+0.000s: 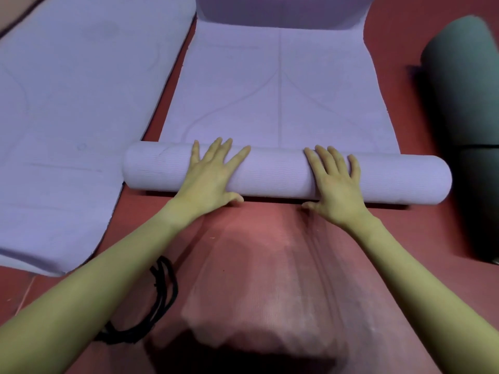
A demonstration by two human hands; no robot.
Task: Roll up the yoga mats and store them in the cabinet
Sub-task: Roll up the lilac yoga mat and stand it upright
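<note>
A lilac yoga mat (280, 85) lies on the red floor in front of me, its near end wound into a thick roll (275, 175) that runs left to right. My left hand (213, 175) presses flat on the roll left of its middle, fingers spread and straight, thumb at the roll's near underside. My right hand (334, 182) presses on it right of the middle in the same way. The mat's far end curls up at the top of the view. A second lilac mat (70, 109) lies unrolled flat to the left.
A dark grey-green rolled mat (464, 109) lies along the right edge, close to the roll's right end. A black cord or strap (162, 292) lies on the floor under my left forearm. Red floor (270, 265) spreads between me and the roll.
</note>
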